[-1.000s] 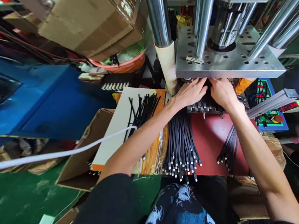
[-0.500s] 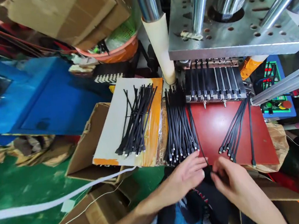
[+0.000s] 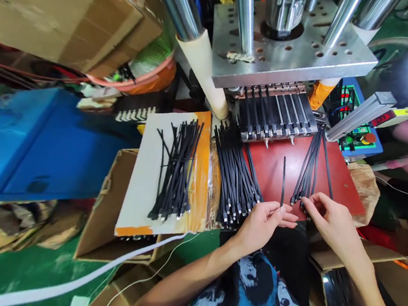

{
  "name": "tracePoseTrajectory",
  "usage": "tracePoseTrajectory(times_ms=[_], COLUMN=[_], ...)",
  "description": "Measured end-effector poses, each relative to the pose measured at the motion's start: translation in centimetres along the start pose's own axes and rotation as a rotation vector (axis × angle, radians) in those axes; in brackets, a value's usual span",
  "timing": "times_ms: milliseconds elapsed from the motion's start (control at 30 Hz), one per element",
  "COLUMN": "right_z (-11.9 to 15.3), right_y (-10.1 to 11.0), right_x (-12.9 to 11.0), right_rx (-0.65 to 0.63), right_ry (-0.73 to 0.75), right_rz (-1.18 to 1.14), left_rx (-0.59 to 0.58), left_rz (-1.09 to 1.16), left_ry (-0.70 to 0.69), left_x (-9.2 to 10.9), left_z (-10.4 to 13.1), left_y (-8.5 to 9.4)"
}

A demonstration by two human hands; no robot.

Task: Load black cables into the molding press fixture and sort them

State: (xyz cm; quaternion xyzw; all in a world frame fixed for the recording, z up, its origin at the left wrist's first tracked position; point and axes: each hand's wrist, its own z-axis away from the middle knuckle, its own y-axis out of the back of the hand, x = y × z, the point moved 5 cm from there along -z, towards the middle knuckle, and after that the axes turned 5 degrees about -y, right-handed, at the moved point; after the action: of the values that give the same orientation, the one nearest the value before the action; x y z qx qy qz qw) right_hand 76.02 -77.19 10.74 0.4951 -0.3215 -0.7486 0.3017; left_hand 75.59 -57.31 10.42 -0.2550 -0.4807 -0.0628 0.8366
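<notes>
My left hand holds a short flat black cable between thumb and fingers; its free end points up and away over the red board. My right hand is at the near ends of a loose bunch of black cables, thumb and forefinger closed at a connector end. Its other fingers are curled. A dense pile of black cables with metal plugs lies just left of my left hand. More cables lie on a white and orange board farther left.
A press with a thick metal plate stands ahead, over a slotted fixture holding several cables. The red board lies before it. A control box and a grey metal bar are at right. Cardboard boxes stand at left.
My right hand has left the single cable and moved right to the loose bunch. The cable stays in my left hand, its far end now over the red board. The whole view has shifted.
</notes>
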Motion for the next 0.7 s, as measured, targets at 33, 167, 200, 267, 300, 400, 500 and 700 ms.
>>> tracePoseTrajectory(times_ms=[33,167,200,267,300,400,500,700], right_z=[-0.2,-1.3,-1.2,0.2,1.4,5.8,7.8,2.2], right_y=[0.1,0.4,0.5,0.7,0.7,0.5,0.6,0.8], right_x=[0.0,-0.9,-1.2,-1.9,-2.1,-2.2,-1.2,-3.0], right_rx=[0.028,0.101,0.092,-0.005,-0.1,-0.436,-0.619,-0.385], right_ry=[-0.046,-0.127,-0.096,0.007,0.065,0.185,0.17,0.005], right_rz=[0.06,0.279,0.215,-0.023,-0.144,-0.279,-0.252,-0.793], left_rx=[-0.005,0.008,0.012,0.001,-0.011,-0.041,-0.056,-0.176], left_rz=[-0.005,0.005,0.027,0.124,0.2,0.473,0.605,0.132], left_ry=[-0.004,0.0,0.007,0.031,0.049,0.115,0.115,0.016], left_x=[0.2,0.3,0.3,0.3,0.3,0.8,1.7,1.7], left_z=[-0.3,-0.9,-1.1,-1.4,-1.7,-2.5,-2.5,1.0], left_y=[-0.1,0.0,0.0,-0.1,-0.2,-0.8,-1.3,-2.3])
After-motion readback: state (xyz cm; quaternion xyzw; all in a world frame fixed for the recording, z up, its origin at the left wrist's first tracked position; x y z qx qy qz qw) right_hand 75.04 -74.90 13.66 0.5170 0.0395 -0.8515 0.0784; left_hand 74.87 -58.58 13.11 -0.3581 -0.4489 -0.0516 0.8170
